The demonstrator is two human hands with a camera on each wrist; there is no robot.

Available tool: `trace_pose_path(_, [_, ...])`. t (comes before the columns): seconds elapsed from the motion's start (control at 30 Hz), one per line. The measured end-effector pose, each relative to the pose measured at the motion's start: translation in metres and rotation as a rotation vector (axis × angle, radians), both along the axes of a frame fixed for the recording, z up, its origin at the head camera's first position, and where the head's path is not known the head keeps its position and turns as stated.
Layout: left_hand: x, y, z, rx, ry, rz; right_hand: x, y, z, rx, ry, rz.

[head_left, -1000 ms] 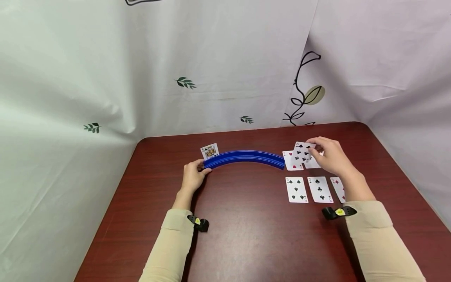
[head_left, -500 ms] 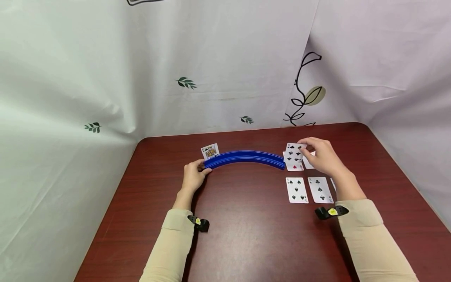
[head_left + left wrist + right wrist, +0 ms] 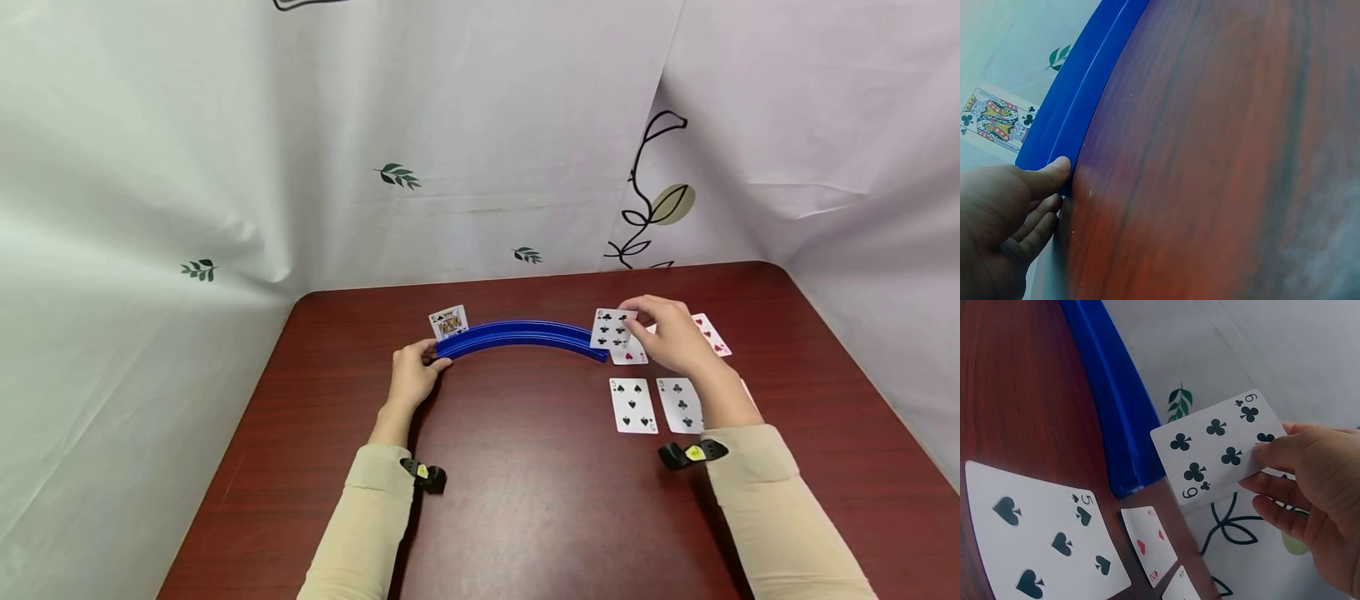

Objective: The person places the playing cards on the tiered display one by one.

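Note:
A curved blue playing-card holder (image 3: pixel 517 332) stands on the table. My left hand (image 3: pixel 411 371) grips its left end, with the thumb on the near face in the left wrist view. The king of clubs (image 3: pixel 448 321) stands upright in the holder beside that hand. My right hand (image 3: pixel 671 337) pinches the six of clubs (image 3: pixel 1216 447) by one edge, between thumb and fingers. In the head view this card overlaps the holder's right end; whether it touches the holder I cannot tell. Beneath it, the two of hearts (image 3: pixel 630 356) is partly covered.
Face-up on the dark red table (image 3: pixel 525 500) lie the five of spades (image 3: pixel 633 406), the three of clubs (image 3: pixel 678 406) and a hearts card (image 3: pixel 708 333). My right arm hides parts of other cards. A white curtain (image 3: pixel 487 142) hangs behind the table.
My right hand has moved left with the six of clubs, from over the two of hearts to the holder's right end. My left hand and the holder have stayed in place.

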State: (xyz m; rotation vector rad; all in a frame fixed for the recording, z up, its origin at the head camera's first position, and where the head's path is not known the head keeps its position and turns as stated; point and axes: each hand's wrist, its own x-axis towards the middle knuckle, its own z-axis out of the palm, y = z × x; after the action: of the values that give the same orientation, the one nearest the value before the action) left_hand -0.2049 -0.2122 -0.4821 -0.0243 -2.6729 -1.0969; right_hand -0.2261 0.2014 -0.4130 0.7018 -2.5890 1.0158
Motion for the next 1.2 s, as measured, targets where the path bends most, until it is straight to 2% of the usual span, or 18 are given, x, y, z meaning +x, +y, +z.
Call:
trace_pose_path(0.43, [0.0,-0.001,0.002,0.017,-0.043,-0.003,-0.001,-0.014,-0.004,-0.008,-0.011,0.021])
trace_pose_path(0.67, [0.0,0.0,0.003,0.007,-0.014,-0.01,-0.002,-0.02,-0.004,-0.008,-0.035,0.039])
trace_pose_path(0.93, [0.001,0.001,0.004,0.006,-0.033,-0.001,-0.003,-0.027,-0.006,-0.007,-0.033,0.043])
trace_pose_path(1.2, [0.002,0.001,0.002,-0.005,-0.017,0.007,-0.003,-0.033,-0.008,-0.013,-0.041,0.065])
